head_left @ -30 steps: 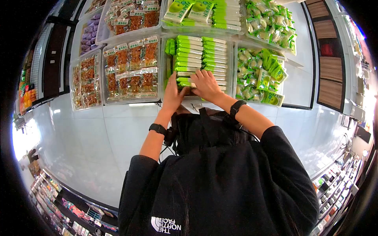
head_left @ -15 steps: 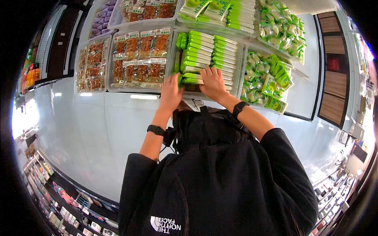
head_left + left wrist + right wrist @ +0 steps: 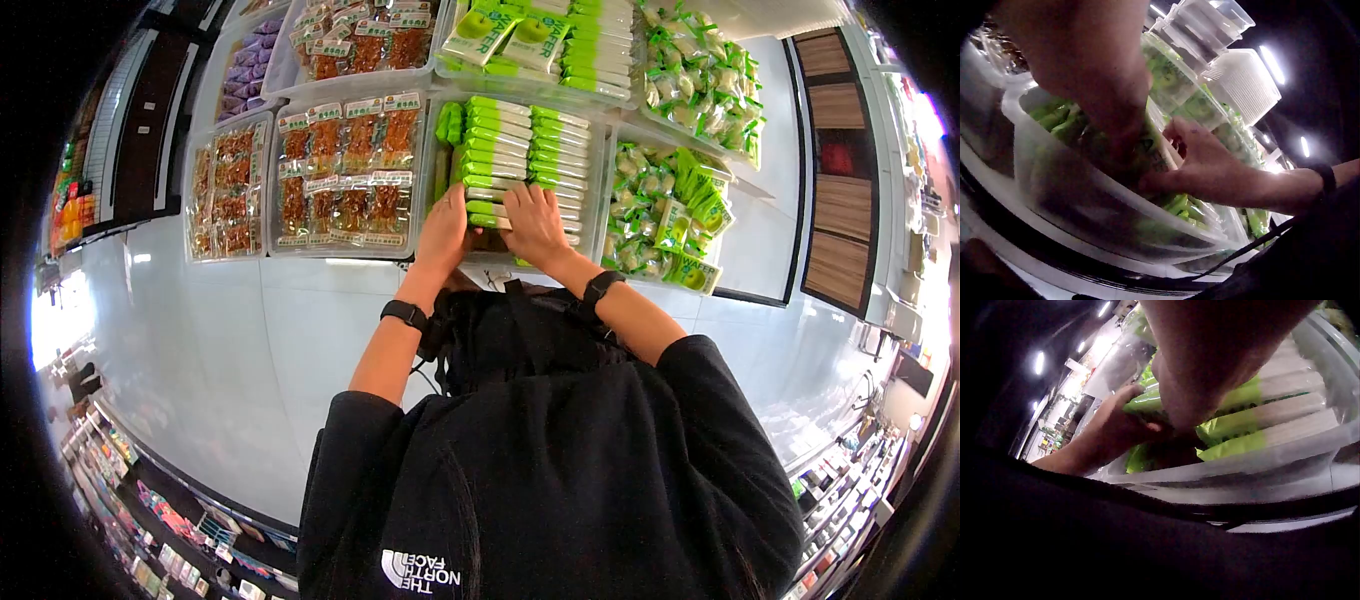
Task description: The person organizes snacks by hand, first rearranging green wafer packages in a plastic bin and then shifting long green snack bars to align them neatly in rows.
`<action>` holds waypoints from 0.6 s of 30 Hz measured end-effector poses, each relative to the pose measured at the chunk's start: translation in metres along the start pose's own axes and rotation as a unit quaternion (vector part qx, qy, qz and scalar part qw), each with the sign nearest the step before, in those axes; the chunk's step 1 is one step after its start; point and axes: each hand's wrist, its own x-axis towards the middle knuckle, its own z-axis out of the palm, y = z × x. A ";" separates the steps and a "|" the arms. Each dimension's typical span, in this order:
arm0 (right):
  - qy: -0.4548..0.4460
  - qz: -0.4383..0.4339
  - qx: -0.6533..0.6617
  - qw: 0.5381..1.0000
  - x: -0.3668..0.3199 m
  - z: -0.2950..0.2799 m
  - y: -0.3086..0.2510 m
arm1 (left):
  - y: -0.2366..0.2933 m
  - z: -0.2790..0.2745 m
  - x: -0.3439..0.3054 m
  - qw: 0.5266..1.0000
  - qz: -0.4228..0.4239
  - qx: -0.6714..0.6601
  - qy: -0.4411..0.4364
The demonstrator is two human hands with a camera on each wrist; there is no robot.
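In the head view, rows of green-and-white wafer packets [image 3: 497, 150] stand in a clear bin [image 3: 597, 180]. Both hands reach into its near end. My left hand [image 3: 440, 232] pinches the green end of the nearest packet [image 3: 488, 221] of the left row, and my right hand [image 3: 536, 226] holds its white end, fingers curled over it. The left wrist view shows the right hand [image 3: 1204, 165] with thumb and fingers round a packet. In the right wrist view the left hand [image 3: 1110, 431] grips a green packet end [image 3: 1147, 405]; the right fingertips are hidden there.
Left of the bin sits a container of brown snack packs [image 3: 345, 180]; right of it, one with green-wrapped pieces and wafer packs [image 3: 672, 212]. More filled containers stand behind, including wafers with apple pictures [image 3: 482, 35]. A black bag [image 3: 520, 330] hangs at the person's front.
Against the half-second-old frame, the containers sit slightly lower and further left in the head view. The hands have drawn closer together around the near packet, which lies nearer the left row.
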 end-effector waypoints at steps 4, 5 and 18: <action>-0.022 0.008 0.013 1.000 0.007 -0.004 -0.003 | 0.001 -0.005 -0.002 1.000 -0.004 0.020 0.010; -0.029 0.011 0.025 0.999 0.007 -0.006 -0.005 | 0.004 -0.006 -0.004 1.000 -0.018 0.019 0.005; -0.037 0.011 -0.036 0.999 0.009 -0.006 -0.001 | 0.007 -0.008 -0.002 0.999 -0.002 0.040 -0.012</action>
